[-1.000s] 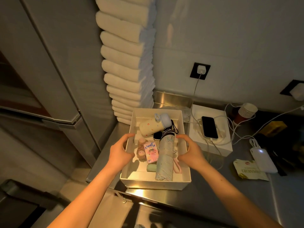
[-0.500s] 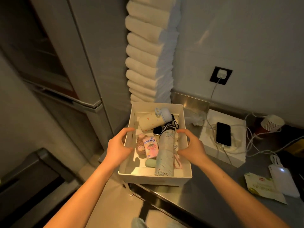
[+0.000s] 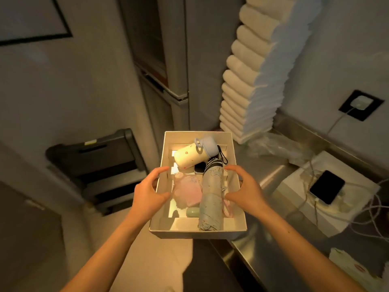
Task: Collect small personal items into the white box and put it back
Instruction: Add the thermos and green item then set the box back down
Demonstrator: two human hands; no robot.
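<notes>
The white box (image 3: 197,229) sits at the centre of the frame, held clear of the bench (image 3: 273,245), most of it out over the floor past the bench's left edge. Its long axis runs from the near rim at lower centre up and away toward the far rim, narrowing with distance. Inside, a folded umbrella (image 3: 211,199) lies along that same axis on the right side, strap end pointing away toward the top of the frame. A cream bottle (image 3: 192,155) lies across the far end, its blue cap pointing to the upper right. A pink packet (image 3: 188,191) lies left of the umbrella, and a small green item (image 3: 192,212) just below it.

The left hand (image 3: 148,191) has its grip on the left wall, thumb inside, fingers curled over the outside. The right hand (image 3: 245,189) grasps the right wall the same way.

At right, on the bench, a phone (image 3: 326,186) rests on a white block among cables. A stack of folded towels (image 3: 252,81) rises at upper right.
</notes>
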